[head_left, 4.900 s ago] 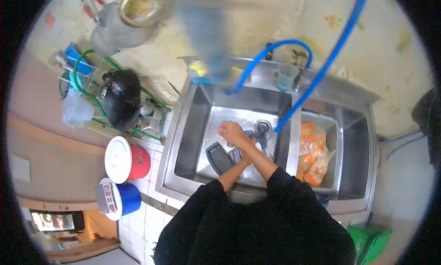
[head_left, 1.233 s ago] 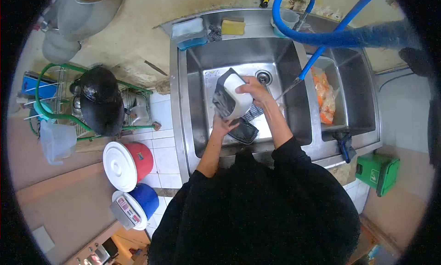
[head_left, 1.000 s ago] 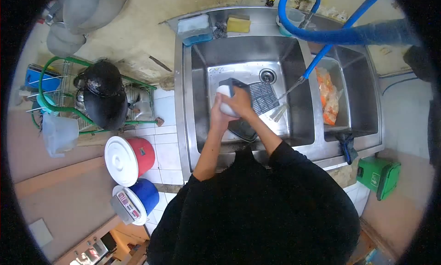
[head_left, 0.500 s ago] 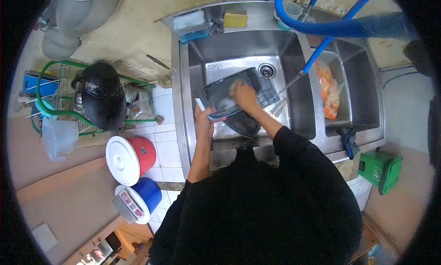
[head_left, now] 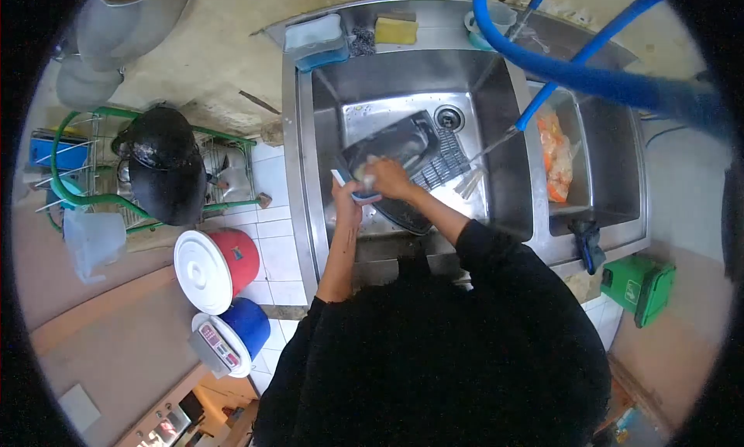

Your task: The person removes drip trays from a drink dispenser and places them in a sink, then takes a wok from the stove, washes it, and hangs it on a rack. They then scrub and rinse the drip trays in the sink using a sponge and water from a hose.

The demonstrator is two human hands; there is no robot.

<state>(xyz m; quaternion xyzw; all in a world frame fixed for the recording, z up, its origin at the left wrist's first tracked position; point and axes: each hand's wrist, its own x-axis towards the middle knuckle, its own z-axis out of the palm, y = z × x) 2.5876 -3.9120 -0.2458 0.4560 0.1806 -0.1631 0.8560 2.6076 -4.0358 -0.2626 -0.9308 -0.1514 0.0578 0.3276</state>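
Observation:
Over the left basin of the steel sink [head_left: 306, 176], my left hand [head_left: 346, 197] grips the near left corner of a dark tray-like piece with a pale edge [head_left: 395, 143]. My right hand [head_left: 385, 177] is closed on its inner face, around something small and pale that is mostly hidden. A black grid [head_left: 447, 160] lies under and beside the piece. Nearer the front edge, a second dark part [head_left: 403, 214] rests on the basin floor. A whitish brush-like item [head_left: 470, 183] lies right of the grid.
A blue hose [head_left: 535, 106] reaches over the divider. The right basin holds a tub with an orange-and-white bag [head_left: 555, 159]. Along the back ledge are a yellow sponge [head_left: 396, 31], a blue container [head_left: 322, 56] and a cup [head_left: 496, 21]. A dark cloth [head_left: 587, 245] hangs over the front edge.
The dark piece has turned from its white side to its dark inner face. My right hand has moved across it toward the near left corner. My left hand now grips that corner.

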